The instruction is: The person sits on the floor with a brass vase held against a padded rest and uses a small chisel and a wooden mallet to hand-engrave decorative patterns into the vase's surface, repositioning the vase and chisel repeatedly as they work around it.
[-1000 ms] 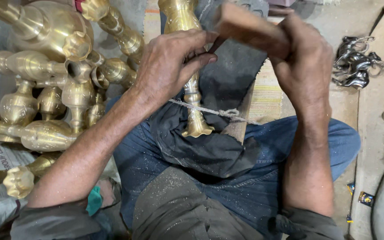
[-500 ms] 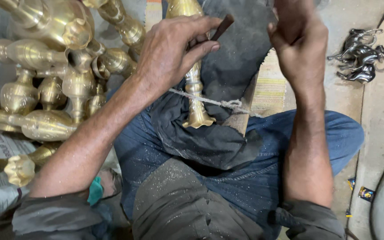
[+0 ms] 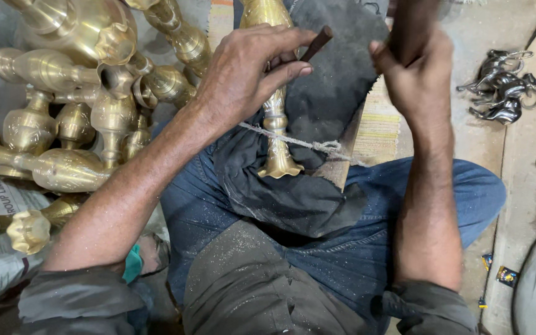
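Left hand (image 3: 243,74) grip pinches the thin dark metal punch (image 3: 315,43) on the slim engraved brass vase (image 3: 273,111) tied across the lap; right hand (image 3: 414,68) fist clamps the dark wooden mallet handle (image 3: 412,25)—keep punch steady, strike square.

Grey floor (image 3: 522,186), brass vases (image 3: 63,167), dark metal pieces (image 3: 504,93)

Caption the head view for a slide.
Left hand sets a punch on a brass vase; right hand grips a mallet.
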